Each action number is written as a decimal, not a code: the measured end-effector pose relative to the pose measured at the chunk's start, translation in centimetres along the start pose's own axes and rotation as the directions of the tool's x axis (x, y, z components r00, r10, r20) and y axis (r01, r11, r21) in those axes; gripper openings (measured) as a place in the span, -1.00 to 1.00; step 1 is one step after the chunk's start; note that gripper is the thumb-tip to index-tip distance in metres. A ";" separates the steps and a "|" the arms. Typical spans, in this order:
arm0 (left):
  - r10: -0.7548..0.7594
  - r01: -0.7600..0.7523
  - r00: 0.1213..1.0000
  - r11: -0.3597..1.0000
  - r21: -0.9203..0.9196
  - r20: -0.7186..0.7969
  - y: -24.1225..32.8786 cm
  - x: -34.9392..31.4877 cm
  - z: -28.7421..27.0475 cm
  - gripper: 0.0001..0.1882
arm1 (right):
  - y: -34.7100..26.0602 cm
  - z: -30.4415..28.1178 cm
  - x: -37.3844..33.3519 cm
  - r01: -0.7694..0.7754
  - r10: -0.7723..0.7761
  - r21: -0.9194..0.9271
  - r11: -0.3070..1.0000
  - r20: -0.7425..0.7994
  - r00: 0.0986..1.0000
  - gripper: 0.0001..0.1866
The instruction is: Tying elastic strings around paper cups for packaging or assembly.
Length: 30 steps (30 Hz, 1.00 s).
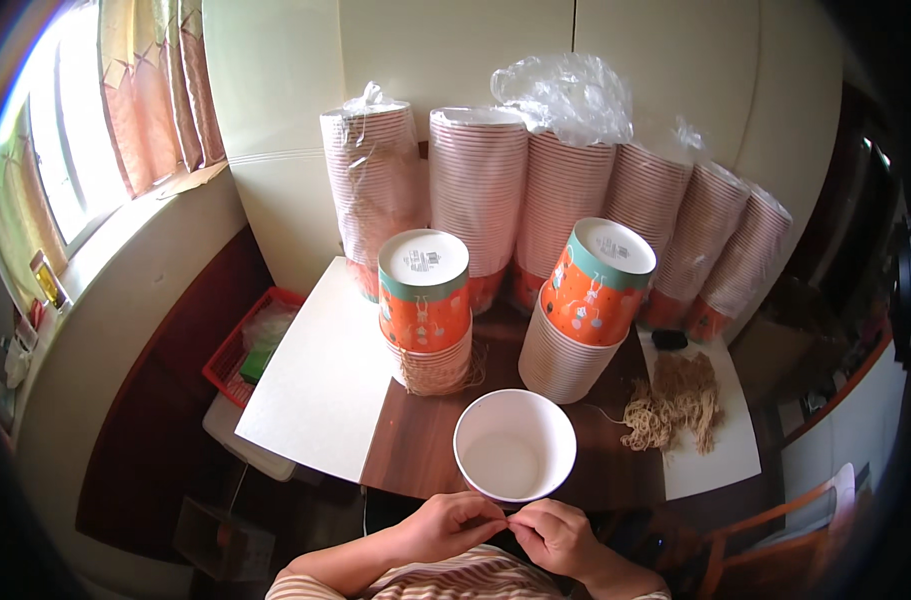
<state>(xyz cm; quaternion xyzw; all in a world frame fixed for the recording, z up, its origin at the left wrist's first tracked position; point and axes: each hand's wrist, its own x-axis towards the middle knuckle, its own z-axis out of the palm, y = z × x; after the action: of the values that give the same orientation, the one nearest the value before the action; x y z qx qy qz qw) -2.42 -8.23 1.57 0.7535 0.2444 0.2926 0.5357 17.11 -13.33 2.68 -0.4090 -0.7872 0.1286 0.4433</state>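
Note:
Just in front of me at the table's near edge, an open white paper tub [513, 450] stands upright, its inside bare. My left hand [453, 524] and my right hand [555, 537] meet just below its rim, thumbs and fingers pinched together tip to tip. Whatever lies between the fingertips is too small to make out. Beyond the tub are two stacks of upside-down paper tubs, a left stack [425, 310] and a right stack [593, 300], each topped by an orange and teal tub. Tan strings hang about the left stack's lower part. A tangled bundle of tan string [675, 405] lies to the right.
Along the back stand several tall tub stacks [475, 190] in clear plastic, with a crumpled plastic bag [565, 95] on top. A small black object [668, 340] sits by the string. Left of the table is a red basket [237, 350]; at lower right, a wooden chair [785, 545].

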 end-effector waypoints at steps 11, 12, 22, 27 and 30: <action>0.612 -0.590 0.732 0.348 0.729 0.300 0.9 1.0 -2.3 -0.70 | 0.8 -0.6 0.7 -0.253 0.210 0.291 0.923 0.171 0.963 -0.89; 0.620 -0.610 0.706 0.288 0.738 0.342 1.3 1.1 -2.6 -0.71 | 1.0 -0.8 1.0 -0.277 0.217 0.307 0.910 0.216 0.952 -0.90; 0.680 -0.624 0.551 -0.049 0.780 0.484 0.8 4.3 -6.5 -0.75 | 4.8 -0.7 6.3 -0.809 0.371 0.508 0.297 0.719 0.588 -0.89; 0.601 -0.395 0.793 0.383 0.835 0.100 -4.7 7.2 -9.6 -0.63 | 10.2 3.0 8.5 -0.658 0.576 0.360 0.661 0.318 0.753 -0.89; 0.461 -0.239 0.871 0.701 0.672 -0.170 -6.8 7.9 -10.0 -0.76 | 10.4 3.6 9.5 -0.621 0.600 0.133 0.772 0.169 0.782 -0.87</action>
<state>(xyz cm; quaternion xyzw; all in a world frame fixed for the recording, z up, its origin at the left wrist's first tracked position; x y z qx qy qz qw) -4.19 5.87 -0.91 0.8620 0.2629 0.4114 0.1365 17.13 1.02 0.42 -0.5922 -0.6210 0.3602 0.3660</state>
